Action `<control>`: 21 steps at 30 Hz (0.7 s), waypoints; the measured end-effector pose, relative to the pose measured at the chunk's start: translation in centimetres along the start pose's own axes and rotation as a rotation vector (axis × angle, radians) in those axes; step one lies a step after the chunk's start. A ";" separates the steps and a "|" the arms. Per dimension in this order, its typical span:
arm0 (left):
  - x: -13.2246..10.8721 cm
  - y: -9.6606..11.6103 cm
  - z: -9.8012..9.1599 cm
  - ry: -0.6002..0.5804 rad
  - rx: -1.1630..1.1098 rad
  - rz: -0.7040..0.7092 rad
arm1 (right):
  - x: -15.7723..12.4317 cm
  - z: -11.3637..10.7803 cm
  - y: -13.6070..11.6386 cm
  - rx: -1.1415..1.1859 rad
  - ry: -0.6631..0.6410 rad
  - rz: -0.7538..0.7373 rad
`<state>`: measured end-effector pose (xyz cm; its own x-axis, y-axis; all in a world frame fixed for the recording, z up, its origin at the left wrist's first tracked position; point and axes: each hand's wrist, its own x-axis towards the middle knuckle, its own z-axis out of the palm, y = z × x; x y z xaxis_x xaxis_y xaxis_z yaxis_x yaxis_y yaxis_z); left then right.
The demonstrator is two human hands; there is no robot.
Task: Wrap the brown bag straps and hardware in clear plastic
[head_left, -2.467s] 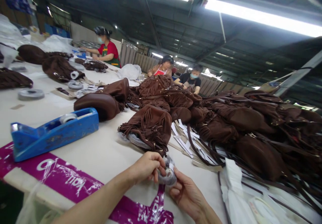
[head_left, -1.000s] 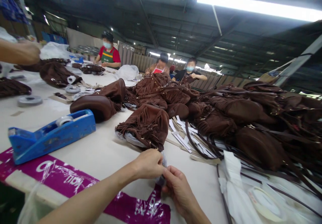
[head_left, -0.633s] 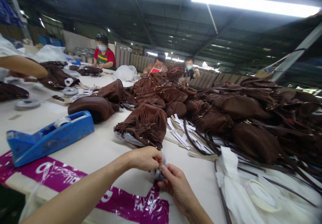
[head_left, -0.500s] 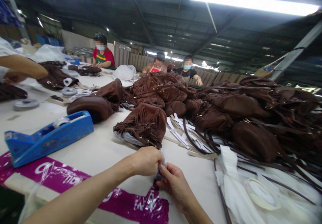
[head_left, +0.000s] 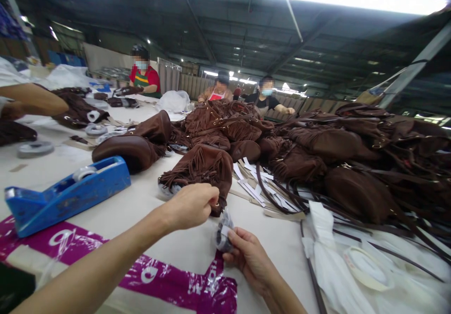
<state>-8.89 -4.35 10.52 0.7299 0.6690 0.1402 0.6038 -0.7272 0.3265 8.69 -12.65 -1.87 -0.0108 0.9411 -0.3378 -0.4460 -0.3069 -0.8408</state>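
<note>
The right hand [head_left: 248, 257] is closed around a small crinkled plastic packet [head_left: 223, 231], thumb and fingertips pinching its lower end so that the clear, grey-glinting film stands up above the table [head_left: 141, 213]. The left hand [head_left: 192, 206] is just above and to the left of the packet, curled into a loose fist with thumb pressed to forefinger. Whether anything is caught in that pinch cannot be told. Its knuckles sit close to the dangling tassels of a fringed brown suede bag [head_left: 204, 166], soft and matte, slumped on its side. Behind that bag lies a smooth brown leather bag [head_left: 128, 148], rounded and slightly glossy, and to the right a heap of brown bags [head_left: 352, 163] with long thin straps trailing forward. Flat white paper strips [head_left: 257, 189] fan out between the fringed bag and the heap. A blue tape dispenser [head_left: 70, 192], hard plastic and wedge-shaped, stands to the left, well apart from the hands. A magenta printed plastic sheet [head_left: 176, 283], shiny and wrinkled, runs along the near table edge under the forearms. A pale tape roll [head_left: 366, 268] lies among white wrapping at lower right. The table is smooth and off-white, with bare room between the dispenser and the fringed bag. A co-worker's forearm [head_left: 33, 100] reaches in at far left.
</note>
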 end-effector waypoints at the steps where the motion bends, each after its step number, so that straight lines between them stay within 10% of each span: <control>1: -0.6 -0.3 0.8 0.006 -0.009 0.057 | 0.0 0.0 -0.1 0.010 -0.005 0.006; 10: -1.8 -0.8 8.4 0.137 0.168 0.188 | -0.1 0.0 -0.4 0.050 -0.015 0.033; 21: -0.5 -3.7 6.0 0.166 -0.206 0.094 | -0.1 -0.1 -0.7 0.074 -0.026 0.050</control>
<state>-9.60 -2.96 3.67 0.7073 0.6281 0.3244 0.4455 -0.7524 0.4853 9.10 -12.52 -1.34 -0.0570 0.9287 -0.3664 -0.5092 -0.3427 -0.7894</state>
